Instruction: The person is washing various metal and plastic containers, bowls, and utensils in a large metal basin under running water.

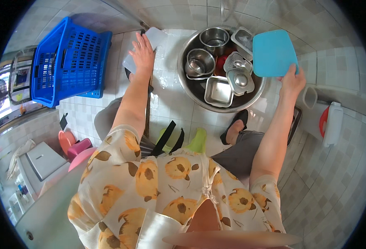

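My right hand [293,81] grips the near right corner of a flat turquoise plastic board [275,53] with rounded corners, thumb on top. The board hangs over the right rim of a wide metal basin [182,74]. In the basin sit a steel pot [214,38], a second steel pot [200,62], a rectangular steel tray [219,92], clear lids [240,79] and a red thing [221,65] partly covered. My left hand [142,54] is stretched out, fingers apart, above a translucent plastic piece [156,37] on the floor; whether it touches is unclear.
A blue plastic basket [73,62] stands at the far left. Pink and coral plastic basins [66,141] are at the left. Between my legs shows a green plastic piece [197,139] with black straps. A white and red object [333,124] is at the right wall.
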